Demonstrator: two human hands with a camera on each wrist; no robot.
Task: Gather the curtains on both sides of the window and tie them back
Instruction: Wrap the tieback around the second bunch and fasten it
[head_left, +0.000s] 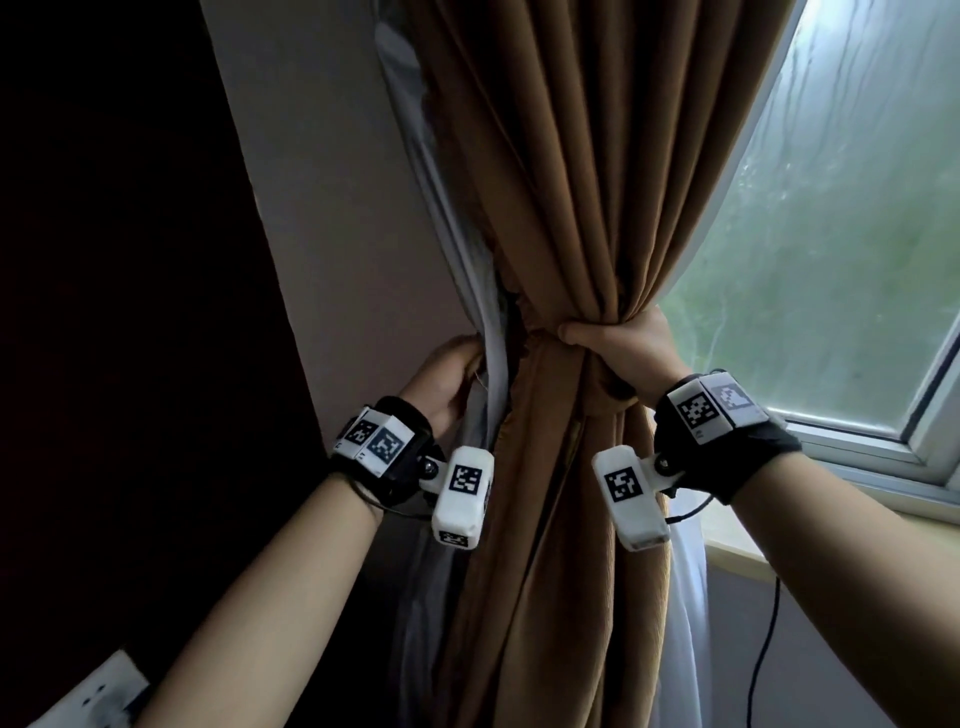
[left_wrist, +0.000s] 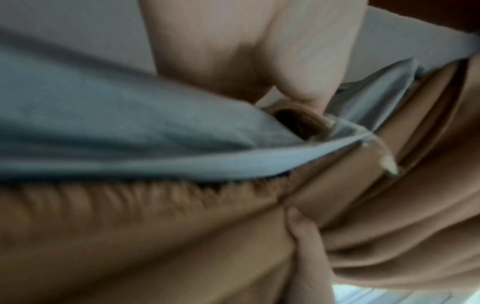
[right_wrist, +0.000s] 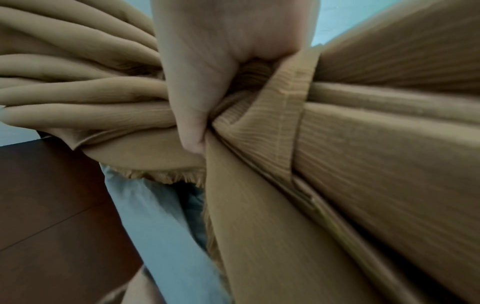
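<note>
The brown curtain (head_left: 571, 182) is bunched into a narrow waist left of the window. My right hand (head_left: 618, 338) grips that waist from the right, thumb across the front, and the right wrist view shows it (right_wrist: 207, 82) clamping the folds beside a ribbed brown tie-back band (right_wrist: 285, 115) that wraps the bundle. My left hand (head_left: 452, 374) reaches in behind the curtain's grey lining (head_left: 457, 234), so its fingertips are hidden in the head view. In the left wrist view its fingers (left_wrist: 259, 51) close at a small brown loop (left_wrist: 298, 121).
The window (head_left: 831, 234) and its sill (head_left: 857, 452) lie to the right, with a white sheer (head_left: 685, 597) and a black cable (head_left: 763, 649) hanging below. A pale wall (head_left: 322, 182) and dark wood panel (head_left: 104, 260) stand left. A wall socket (head_left: 98, 696) sits at the bottom left.
</note>
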